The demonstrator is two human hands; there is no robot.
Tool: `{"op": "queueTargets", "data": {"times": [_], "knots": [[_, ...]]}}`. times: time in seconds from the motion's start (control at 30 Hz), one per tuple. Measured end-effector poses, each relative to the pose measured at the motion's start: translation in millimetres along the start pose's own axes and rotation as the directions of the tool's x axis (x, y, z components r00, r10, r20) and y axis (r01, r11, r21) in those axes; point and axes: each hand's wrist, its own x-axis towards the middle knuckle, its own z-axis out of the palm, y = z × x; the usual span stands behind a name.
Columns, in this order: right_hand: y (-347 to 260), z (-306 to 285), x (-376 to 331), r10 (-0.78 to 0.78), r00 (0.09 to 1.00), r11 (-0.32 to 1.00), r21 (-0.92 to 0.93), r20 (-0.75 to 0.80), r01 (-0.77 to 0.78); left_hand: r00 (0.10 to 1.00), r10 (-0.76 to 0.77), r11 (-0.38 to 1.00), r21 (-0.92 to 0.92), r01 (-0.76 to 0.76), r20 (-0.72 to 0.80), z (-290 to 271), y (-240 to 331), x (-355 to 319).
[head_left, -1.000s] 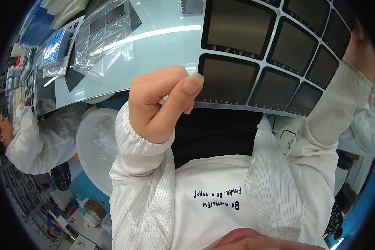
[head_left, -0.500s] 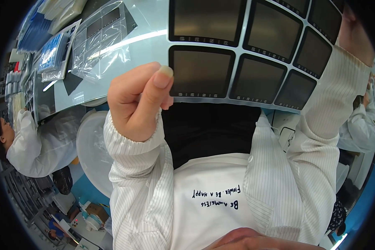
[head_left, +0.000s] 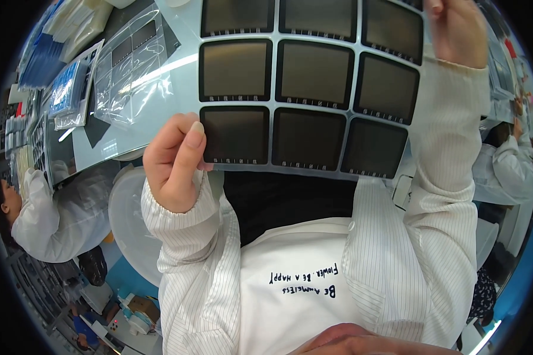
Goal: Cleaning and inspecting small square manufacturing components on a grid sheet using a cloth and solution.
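Both of my hands hold up a sheet (head_left: 273, 106) that carries a grid of dark rectangular panels with black borders, several in all. My left hand (head_left: 177, 160) pinches its lower left edge, thumb on top and fingers curled underneath. At the upper right side my right hand (head_left: 461, 35) grips the other edge; part of its fingers lies behind the sheet or beyond the picture's top. The sheet is tilted toward me above the table's near edge, and its top row is cut off by the frame.
A glass-topped table (head_left: 180, 80) lies beyond the sheet. On its left are a clear plastic bag (head_left: 130, 65) with dark panels, a blue-and-white pack (head_left: 68, 89) and stacked films (head_left: 71, 23). A round translucent tub (head_left: 133, 219) stands below. Co-workers (head_left: 59, 213) sit at left and right.
The sheet has moved left and lower, tilting so more of its panels show. My right hand has come further into view, and my left hand has shifted slightly down and left.
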Motion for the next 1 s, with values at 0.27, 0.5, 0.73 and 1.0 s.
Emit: {"op": "queueTargets", "data": {"times": [0.27,0.5,0.73,1.0], "knots": [[60.1,-15.3,-25.1,0.467,0.875,0.879,0.033,0.129,-0.475,0.920,-0.354,0.903,-0.194,0.383,0.169,-7.4,-5.0,-11.6],[73.4,-26.9,-27.9,0.532,0.832,0.843,-0.001,0.161,-0.538,0.905,-0.362,0.892,-0.201,0.406,0.222,-7.1,-11.2,-17.4],[75.6,-36.0,-26.8,0.539,0.828,0.838,0.002,0.154,-0.546,0.915,-0.335,0.911,-0.171,0.376,0.227,-4.1,-8.8,-17.2],[80.2,-32.8,-32.3,0.562,0.811,0.824,-0.025,0.161,-0.566,0.912,-0.304,0.930,-0.123,0.347,0.276,-16.2,-18.8,-24.9]]}}
